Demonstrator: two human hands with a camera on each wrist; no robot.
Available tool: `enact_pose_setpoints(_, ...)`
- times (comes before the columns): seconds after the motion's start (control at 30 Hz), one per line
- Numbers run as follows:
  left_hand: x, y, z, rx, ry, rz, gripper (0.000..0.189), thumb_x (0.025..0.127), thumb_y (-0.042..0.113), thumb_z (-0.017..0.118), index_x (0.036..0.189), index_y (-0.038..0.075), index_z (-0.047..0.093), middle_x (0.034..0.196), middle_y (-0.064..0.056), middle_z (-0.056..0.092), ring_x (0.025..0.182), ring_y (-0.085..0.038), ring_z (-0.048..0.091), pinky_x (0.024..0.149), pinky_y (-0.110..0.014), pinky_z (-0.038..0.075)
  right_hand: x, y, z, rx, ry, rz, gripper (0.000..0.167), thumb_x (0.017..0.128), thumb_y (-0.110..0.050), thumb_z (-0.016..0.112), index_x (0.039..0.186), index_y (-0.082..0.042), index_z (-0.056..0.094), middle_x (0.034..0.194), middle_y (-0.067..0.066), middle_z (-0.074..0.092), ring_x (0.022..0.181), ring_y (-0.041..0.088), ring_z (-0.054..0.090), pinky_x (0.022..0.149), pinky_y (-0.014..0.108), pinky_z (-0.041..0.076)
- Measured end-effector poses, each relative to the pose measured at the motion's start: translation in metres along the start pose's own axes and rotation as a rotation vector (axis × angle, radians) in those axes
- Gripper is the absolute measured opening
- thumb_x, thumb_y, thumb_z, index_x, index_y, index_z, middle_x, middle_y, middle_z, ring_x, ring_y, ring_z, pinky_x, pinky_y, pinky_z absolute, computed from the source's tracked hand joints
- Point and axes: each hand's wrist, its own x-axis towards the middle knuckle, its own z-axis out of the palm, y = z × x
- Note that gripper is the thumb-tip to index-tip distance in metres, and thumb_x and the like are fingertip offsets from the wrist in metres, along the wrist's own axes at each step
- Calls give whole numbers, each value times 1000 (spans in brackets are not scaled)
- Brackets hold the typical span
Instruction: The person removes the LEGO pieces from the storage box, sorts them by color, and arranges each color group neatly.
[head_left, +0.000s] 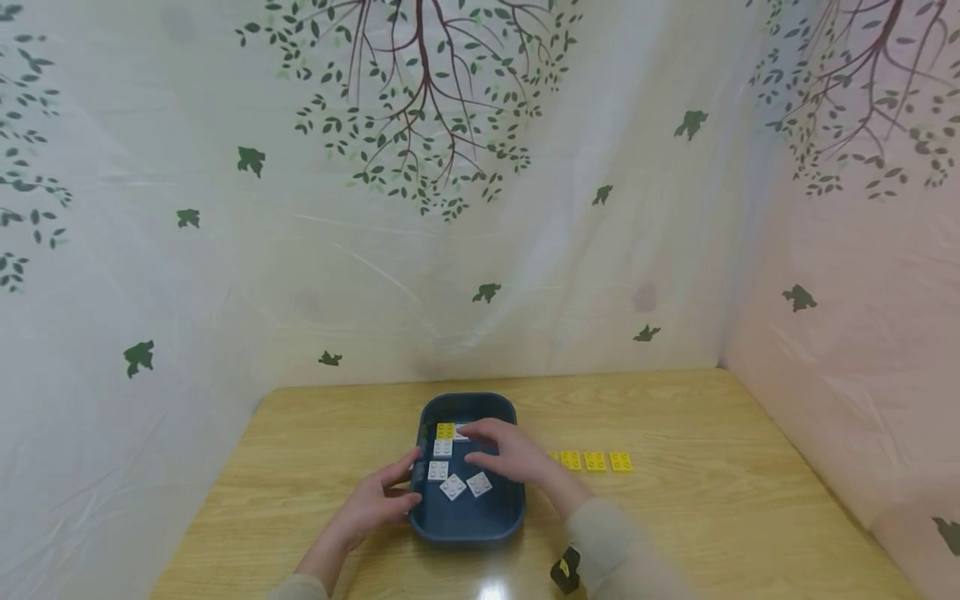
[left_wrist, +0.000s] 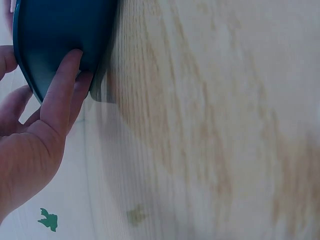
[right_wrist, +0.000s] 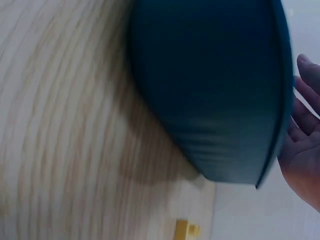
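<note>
A dark blue tray stands on the table, holding several white bricks and a yellow brick. My left hand holds its left side, thumb and index fingertips at the rim. In the left wrist view, other fingers lie against the outer wall. Over the tray's right side reaches my right hand, thumb and index finger spread apart. The index fingertip is right at a white brick beside the yellow one, partly covering it. In the right wrist view, the tray wall hides the bricks inside.
A row of yellow bricks lies on the wooden table right of the tray, its left end hidden behind my right hand. A small black object shows beside the right sleeve. White cloth walls with leaf prints surround the table.
</note>
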Motion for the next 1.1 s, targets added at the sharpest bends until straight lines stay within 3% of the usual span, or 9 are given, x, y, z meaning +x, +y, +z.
enact_pose_setpoints(0.23,0,-1,-1,-13,-12,27,72,91,5,68,154,9,34,149,-36,33,123,-51,51,80,-44,59,11,-2,19,-75,-89,46,50,95,-31,67,141,-13,55,142,6,56,133,24,48,112,46,36)
enact_pose_setpoints(0.4,1,-1,-2,-15,-21,29,71,92,6,68,154,9,33,150,-35,32,124,-50,50,81,-44,59,17,-2,31,-175,-135,19,55,95,-32,66,144,-13,52,146,4,51,136,22,44,114,42,34)
enact_pose_setpoints(0.67,1,-1,-4,-13,-31,15,71,93,8,67,155,12,33,153,-34,27,125,-50,49,82,-44,59,20,-8,45,-283,-215,86,64,94,-39,68,149,-18,46,154,5,41,141,23,36,115,43,33)
enact_pose_setpoints(0.87,2,-2,-4,-29,-38,12,73,92,8,68,155,12,32,153,-34,28,126,-49,49,82,-43,59,23,-1,56,-368,-250,80,67,93,-45,67,150,-19,44,156,4,38,142,23,35,114,42,34)
enact_pose_setpoints(1.1,1,-4,-5,-40,-42,39,74,91,7,69,155,10,31,152,-35,27,126,-50,48,82,-44,59,19,-4,55,-375,-299,67,65,93,-43,66,150,-18,46,156,2,39,141,22,37,113,40,35)
